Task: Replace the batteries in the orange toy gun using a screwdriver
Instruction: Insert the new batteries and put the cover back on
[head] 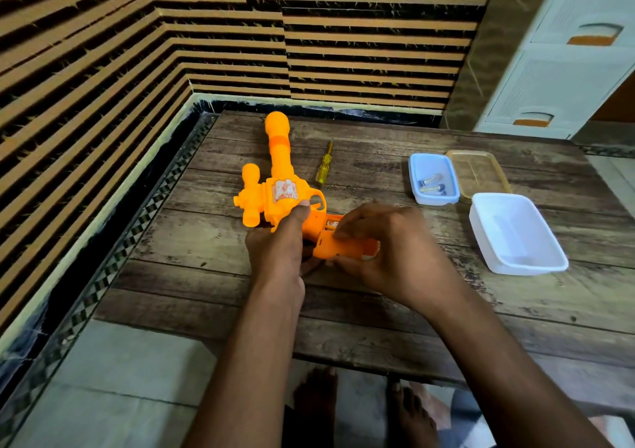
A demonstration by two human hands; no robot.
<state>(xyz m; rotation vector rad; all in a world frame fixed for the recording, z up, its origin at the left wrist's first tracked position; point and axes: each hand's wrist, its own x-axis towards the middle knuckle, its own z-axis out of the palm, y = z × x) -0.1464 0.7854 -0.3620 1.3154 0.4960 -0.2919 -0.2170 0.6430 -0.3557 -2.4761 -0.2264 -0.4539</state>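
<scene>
The orange toy gun lies on the wooden table, barrel pointing away from me. My left hand grips the gun's body near the trigger, thumb on its side. My right hand holds the orange battery cover against the grip, fingertips pressing on it. A bit of a battery shows in the open grip just above the cover. A yellow-handled screwdriver lies on the table to the right of the barrel, untouched. A small blue tub at the right holds two batteries.
An amber lid lies beside the blue tub. A larger white tub stands at the right, closer to me. A striped wall runs along the left and back. White drawers stand at the back right. My bare feet show under the table's near edge.
</scene>
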